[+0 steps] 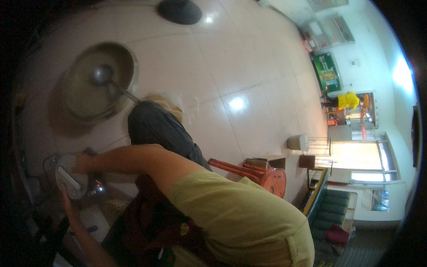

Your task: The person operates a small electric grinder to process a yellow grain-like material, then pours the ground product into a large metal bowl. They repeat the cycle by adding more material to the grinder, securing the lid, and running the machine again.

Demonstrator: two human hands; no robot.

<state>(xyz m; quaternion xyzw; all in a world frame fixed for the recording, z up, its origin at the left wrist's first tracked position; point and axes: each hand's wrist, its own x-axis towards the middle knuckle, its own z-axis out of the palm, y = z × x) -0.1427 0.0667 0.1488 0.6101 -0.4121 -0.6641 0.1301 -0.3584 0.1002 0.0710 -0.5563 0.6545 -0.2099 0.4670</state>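
Note:
My left hand (65, 195) is at the lower left, with its fingers against the lower edge of a pale grey rounded appliance (77, 193). A white bar-shaped part (69, 178) crosses its face. My right hand (83, 163) reaches in from the right and lies at the appliance's upper edge. Its fingers are blurred and mostly hidden, so I cannot tell whether they grip. A thin dark cord (46, 167) curves beside the appliance. Just right of it, a small device (99, 187) glows with white and red lights.
A large wok-like pan (80, 96) holds a round-bowled metal ladle (102, 75), near my trousered knee (146, 116). A plastic bag (170, 103) lies beyond the knee. Orange stool (273, 182), green bench (330, 207) and dark round base (180, 13) stand around. A person in yellow (348, 100) is far off.

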